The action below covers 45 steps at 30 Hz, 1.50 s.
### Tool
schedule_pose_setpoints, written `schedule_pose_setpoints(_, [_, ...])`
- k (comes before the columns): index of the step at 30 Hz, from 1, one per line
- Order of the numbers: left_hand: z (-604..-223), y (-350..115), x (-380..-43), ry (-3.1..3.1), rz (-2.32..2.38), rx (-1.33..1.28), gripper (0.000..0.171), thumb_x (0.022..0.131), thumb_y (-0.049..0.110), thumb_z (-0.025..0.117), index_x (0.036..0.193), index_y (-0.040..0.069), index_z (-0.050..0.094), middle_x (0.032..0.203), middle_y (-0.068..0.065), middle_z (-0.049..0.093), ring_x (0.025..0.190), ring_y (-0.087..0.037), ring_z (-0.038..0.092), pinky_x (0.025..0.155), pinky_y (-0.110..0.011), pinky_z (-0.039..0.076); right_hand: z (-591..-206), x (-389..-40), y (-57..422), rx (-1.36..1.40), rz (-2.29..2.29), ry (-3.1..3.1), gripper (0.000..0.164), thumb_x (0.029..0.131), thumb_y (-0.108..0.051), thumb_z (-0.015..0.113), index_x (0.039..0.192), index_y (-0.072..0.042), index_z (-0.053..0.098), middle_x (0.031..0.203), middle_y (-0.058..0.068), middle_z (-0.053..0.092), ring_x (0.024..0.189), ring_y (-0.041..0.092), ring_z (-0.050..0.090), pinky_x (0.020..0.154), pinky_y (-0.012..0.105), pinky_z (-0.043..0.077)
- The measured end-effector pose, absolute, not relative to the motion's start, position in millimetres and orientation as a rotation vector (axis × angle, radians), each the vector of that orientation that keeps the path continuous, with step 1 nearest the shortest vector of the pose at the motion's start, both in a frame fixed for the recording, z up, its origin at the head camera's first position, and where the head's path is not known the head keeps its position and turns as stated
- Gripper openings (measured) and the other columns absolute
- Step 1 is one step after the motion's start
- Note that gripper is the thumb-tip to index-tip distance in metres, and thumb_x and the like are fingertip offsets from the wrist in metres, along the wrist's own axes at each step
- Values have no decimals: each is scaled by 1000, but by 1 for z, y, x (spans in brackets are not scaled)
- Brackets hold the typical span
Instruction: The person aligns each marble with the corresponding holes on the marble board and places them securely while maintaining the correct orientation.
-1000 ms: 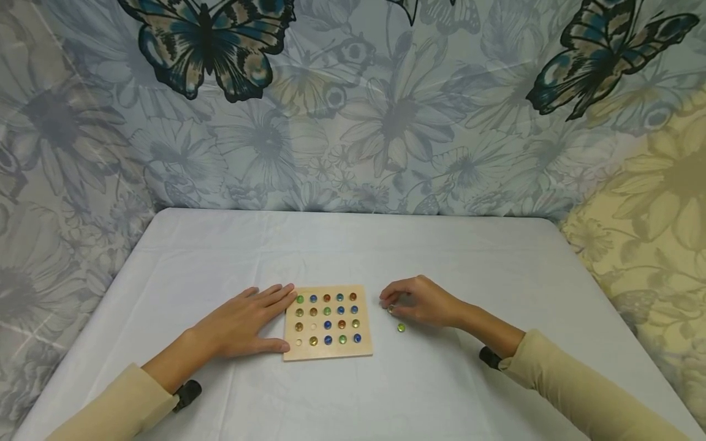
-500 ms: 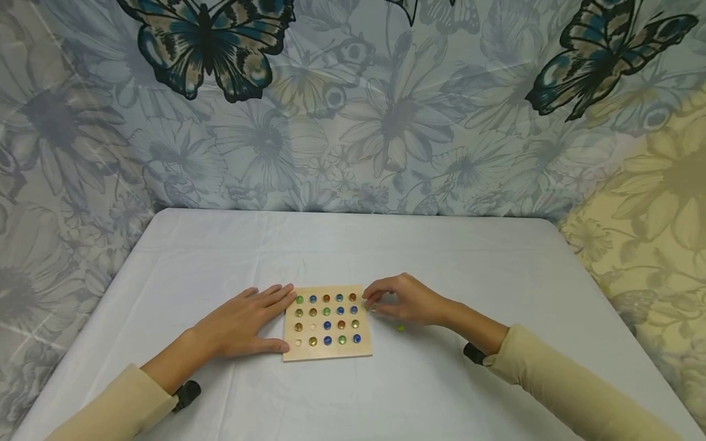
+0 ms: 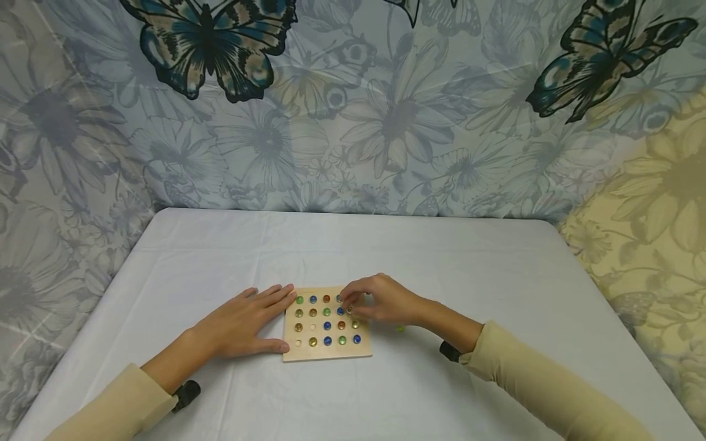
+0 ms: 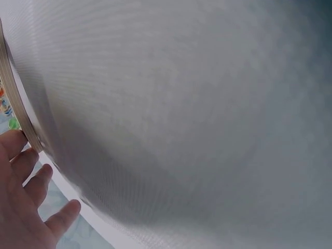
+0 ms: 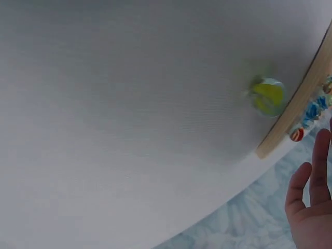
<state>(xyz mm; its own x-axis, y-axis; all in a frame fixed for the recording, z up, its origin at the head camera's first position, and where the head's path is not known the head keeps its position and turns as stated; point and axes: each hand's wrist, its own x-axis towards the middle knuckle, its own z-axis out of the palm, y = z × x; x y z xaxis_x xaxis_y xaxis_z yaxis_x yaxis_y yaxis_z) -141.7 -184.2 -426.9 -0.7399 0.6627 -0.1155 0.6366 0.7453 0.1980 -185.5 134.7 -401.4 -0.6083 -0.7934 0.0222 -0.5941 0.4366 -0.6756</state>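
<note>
A square wooden marble board [image 3: 331, 354] lies on the table, with rows of glass marbles in blue, green, amber and reddish brown seated in its hollows. Two hollows near its left side hold no marble. My left hand [image 3: 242, 324] rests against the board's left edge, fingers straight and thumb at the near corner. Above the right part of the board, my right hand [image 3: 388, 300] pinches a small clear marble [image 3: 350, 310] between thumb and fingertips, overlapping the upper right marbles. In the right wrist view the pinching fingertips are out of frame.
A loose yellow-green marble [image 5: 268, 97] lies on the cloth right of the board, partly covered by my right wrist in the head view. White cloth [image 3: 220, 245] covers the table. A fabric backdrop [image 3: 353, 153] with flowers and butterflies hangs behind it.
My right hand has moved left with the pinched marble, from beside the loose marble to over the board's right part. My left hand and the board have stayed put.
</note>
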Motion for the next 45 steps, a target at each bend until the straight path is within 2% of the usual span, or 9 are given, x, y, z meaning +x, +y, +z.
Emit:
schedule_pose_setpoints(7, [-427, -185, -141, 2764, 225, 1039, 96, 88, 78, 45, 158, 16, 29, 163, -2, 26, 148, -26, 27, 113, -59, 29, -401, -186, 110, -1174, -980, 2314, 28, 90, -3, 73, 117, -1, 70, 105, 3, 74, 96, 4, 68, 83, 23, 56])
schedule_pose_setpoints(24, [-428, -187, -140, 2764, 257, 1061, 95, 89, 76, 47, 158, 13, 29, 163, -4, 26, 148, -26, 27, 113, -59, 28, -405, -176, 79, -1289, -849, 2312, 26, 91, -6, 72, 116, -7, 70, 105, -2, 74, 98, -2, 65, 94, 19, 49])
schedule_pose_setpoints(31, [-428, -187, -140, 2765, 253, 1066, 95, 89, 76, 46, 158, 13, 30, 163, -3, 26, 148, -26, 27, 114, -59, 28, -406, -174, 72, -1309, -790, 2302, 25, 92, -7, 71, 116, -7, 70, 107, -3, 72, 99, -2, 63, 92, 16, 48])
schedule_pose_setpoints(45, [-426, -187, -140, 2765, 267, 1081, 94, 90, 75, 47, 157, 11, 31, 162, -6, 28, 148, -28, 28, 113, -60, 28, -402, -176, 73, -1339, -778, 2341, 26, 92, -9, 71, 118, -8, 70, 108, -5, 73, 99, -2, 64, 92, 19, 49])
